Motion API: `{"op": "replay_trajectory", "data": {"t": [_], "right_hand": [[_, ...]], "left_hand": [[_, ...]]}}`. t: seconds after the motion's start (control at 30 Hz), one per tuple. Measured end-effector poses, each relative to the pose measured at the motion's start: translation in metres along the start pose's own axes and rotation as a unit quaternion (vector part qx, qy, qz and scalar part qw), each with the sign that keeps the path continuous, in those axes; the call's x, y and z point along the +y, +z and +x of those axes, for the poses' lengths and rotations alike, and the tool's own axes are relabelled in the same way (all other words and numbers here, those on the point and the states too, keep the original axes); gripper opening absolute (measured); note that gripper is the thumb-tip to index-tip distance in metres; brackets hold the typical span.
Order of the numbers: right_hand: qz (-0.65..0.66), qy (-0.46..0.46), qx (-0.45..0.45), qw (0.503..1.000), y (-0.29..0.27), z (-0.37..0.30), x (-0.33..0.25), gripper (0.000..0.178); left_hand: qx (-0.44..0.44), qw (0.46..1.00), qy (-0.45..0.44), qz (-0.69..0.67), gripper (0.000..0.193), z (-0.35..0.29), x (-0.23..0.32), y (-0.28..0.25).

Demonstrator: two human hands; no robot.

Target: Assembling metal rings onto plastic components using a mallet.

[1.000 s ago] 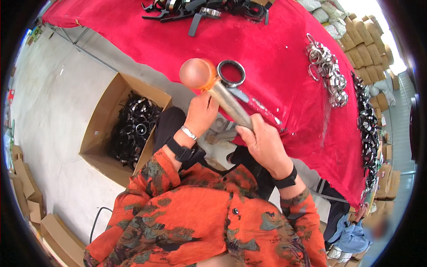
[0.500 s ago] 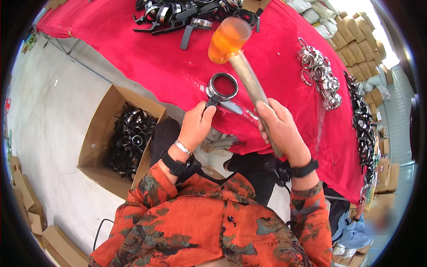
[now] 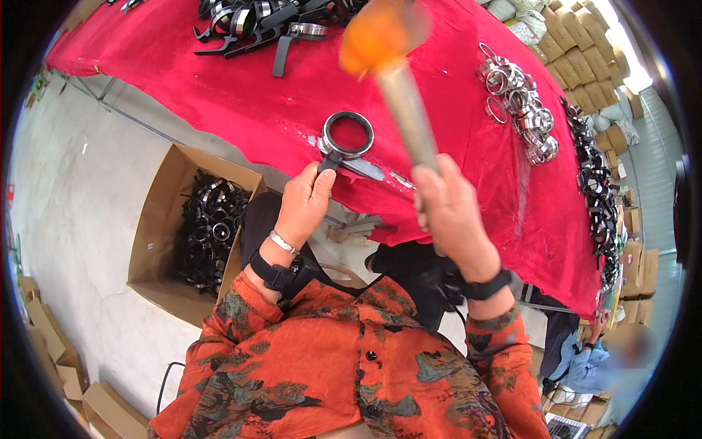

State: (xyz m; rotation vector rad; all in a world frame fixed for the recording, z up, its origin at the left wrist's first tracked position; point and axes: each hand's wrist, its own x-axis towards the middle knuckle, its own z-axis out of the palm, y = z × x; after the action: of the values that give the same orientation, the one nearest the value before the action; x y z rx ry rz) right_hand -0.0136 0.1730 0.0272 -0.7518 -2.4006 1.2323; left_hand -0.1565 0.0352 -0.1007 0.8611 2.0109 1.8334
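My left hand point(image 3: 303, 199) is closed on the black handle of a metal ring point(image 3: 327, 145), which sits at the near edge of the red-covered table. The ring's dark rim faces up, and red cloth shows through its middle. Beside the handle a grey flat piece point(image 3: 364, 170) lies on the cloth. Gripped in my right hand point(image 3: 450, 208) is a mallet point(image 3: 384, 36) with an orange, translucent head and a pale handle. Its head is blurred and raised beyond the ring, apart from it.
Black-handled rings pile up on the table's far side point(image 3: 252, 22). Bare silver rings point(image 3: 526, 110) lie to the right, with a row of black parts point(image 3: 596, 197) beyond. An open cardboard box point(image 3: 157, 227) of black parts stands at left. A co-worker's sleeve point(image 3: 585, 369) shows lower right.
The mallet's head has risen farther up and away from the ring. In the picture, the table, ring and left hand have shifted slightly left and up; the left hand keeps its hold.
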Motion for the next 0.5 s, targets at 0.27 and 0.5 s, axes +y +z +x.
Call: {"op": "replay_trajectory", "data": {"t": [0.27, 0.5], "right_hand": [[-0.017, 0.072, -0.047, 0.996, -0.019, 0.001, -0.003, 0.032], [0.138, 0.218, -0.089, 0.962, -0.018, -0.005, 0.017, 0.035]], "left_hand": [[-0.007, 1.0, -0.008, -0.002, 0.033, 0.002, 0.0, -0.004], [-0.024, 0.999, 0.001, -0.025, 0.036, 0.001, -0.009, -0.003]]}}
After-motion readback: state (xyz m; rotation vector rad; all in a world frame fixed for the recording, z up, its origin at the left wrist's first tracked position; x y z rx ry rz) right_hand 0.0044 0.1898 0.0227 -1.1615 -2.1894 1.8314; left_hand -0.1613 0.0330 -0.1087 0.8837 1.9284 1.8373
